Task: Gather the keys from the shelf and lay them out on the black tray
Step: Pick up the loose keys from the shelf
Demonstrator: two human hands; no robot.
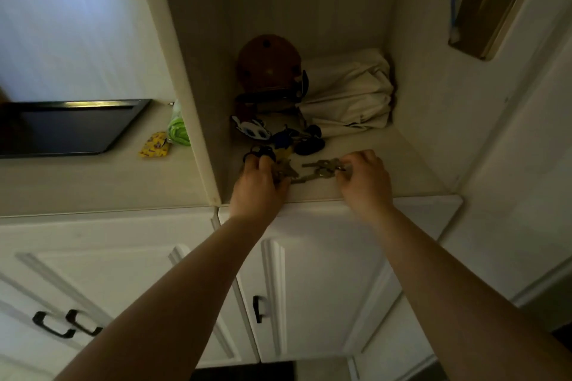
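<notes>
Several key bunches lie on the shelf (387, 176) of a white cubby. My left hand (258, 182) is closed over a brass key bunch (283, 172) with a black ring at the shelf's front left. My right hand (363, 178) pinches the ring end of a second brass key set (322, 167) that lies flat between my hands. Behind them sit keys with blue and dark fobs (297, 141) and a black-and-white fob (252, 128). The black tray (123, 125) rests on the counter to the left, outside the cubby.
A brown round object (267, 63) and a folded white cloth (349, 93) fill the back of the cubby. A yellow packet (154, 145) and a green item (178, 130) lie between tray and cubby wall. White cabinet doors with black handles (258, 308) are below.
</notes>
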